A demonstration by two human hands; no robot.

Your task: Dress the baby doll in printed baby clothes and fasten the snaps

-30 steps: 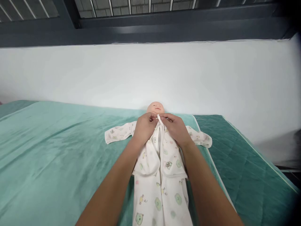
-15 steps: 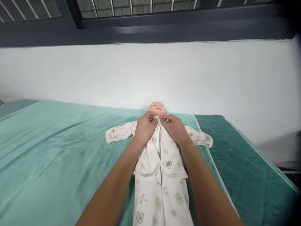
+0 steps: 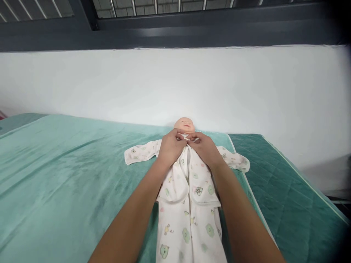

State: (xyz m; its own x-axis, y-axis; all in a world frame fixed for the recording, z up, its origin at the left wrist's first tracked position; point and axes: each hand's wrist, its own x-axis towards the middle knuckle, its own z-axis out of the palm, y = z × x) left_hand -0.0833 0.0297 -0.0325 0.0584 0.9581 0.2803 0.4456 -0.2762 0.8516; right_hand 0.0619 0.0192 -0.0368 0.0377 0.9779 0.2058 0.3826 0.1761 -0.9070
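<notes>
Jacket [image 3: 201,179], infant size, white, printed with green, yellow and pink motifs; laid front upward over a doll [image 3: 184,123], collar just below the doll's chin, centrally placed on a bed. Front edges drawn together at the neck, lying close below it with a narrow slit, and rounded at the lower corners. Sleeves, two: left-hand one in view [image 3: 141,151] and right-hand one in view [image 3: 237,161], both spread outward on the bedding; whether the doll's arms fill them cannot be told. Left hand [image 3: 172,148], bare: grip narrow, thumb and fingertips pinching the collar edge on its own side. Right hand [image 3: 205,149], bare: grip likewise narrow, pinching the opposite edge, fingertips almost meeting those of the left; any fastener between them is hidden. Trousers [image 3: 175,237], white, matching print, with a lengthwise seam or fold at centre; upper end beneath the jacket hem, lower end cut off by the edge of view, one forearm to either side. Doll's head bare, turned face upward, near the wall. Light green bed cover [image 3: 68,182], plush-looking and softly creased, beneath doll and clothing, edged at the right with pale piping [image 3: 256,201]. Dark green quilted cover [image 3: 290,190], adjoining beyond that piping, the tip of one sleeve lying over it. White wall [image 3: 137,84], plain, behind the bed. Dark grey window frame [image 3: 192,33], above the wall, with upright metal bars [image 3: 179,5] and masonry-like blocks behind them.
</notes>
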